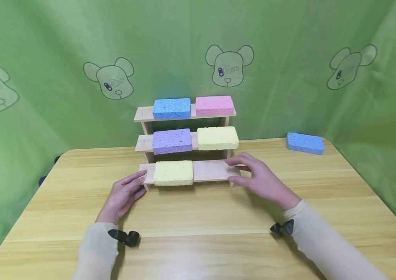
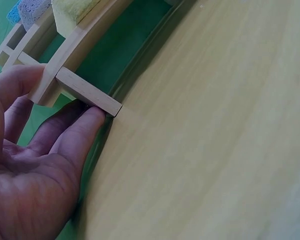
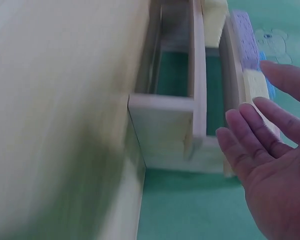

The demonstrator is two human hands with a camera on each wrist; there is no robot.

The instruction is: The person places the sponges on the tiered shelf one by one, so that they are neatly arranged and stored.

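A three-step wooden rack (image 1: 212, 170) stands at the back middle of the table. On its lowest step, left of centre, lies a pale yellow sponge (image 1: 173, 173); the right part of that step is bare. My left hand (image 1: 122, 194) holds the left end of this step, thumb against the board and fingers by the front leg (image 2: 88, 91). At the other end my right hand (image 1: 259, 177) hovers beside the step with its fingers spread apart. In the right wrist view those fingers (image 3: 235, 145) are loosely extended and hold nothing.
A purple sponge (image 1: 172, 141) and another yellow sponge (image 1: 217, 138) lie on the middle step. The top step bears a blue sponge (image 1: 171, 108) and a pink sponge (image 1: 214, 105). Another blue sponge (image 1: 304, 143) sits at the table's back right. A green curtain (image 1: 169, 46) hangs behind.
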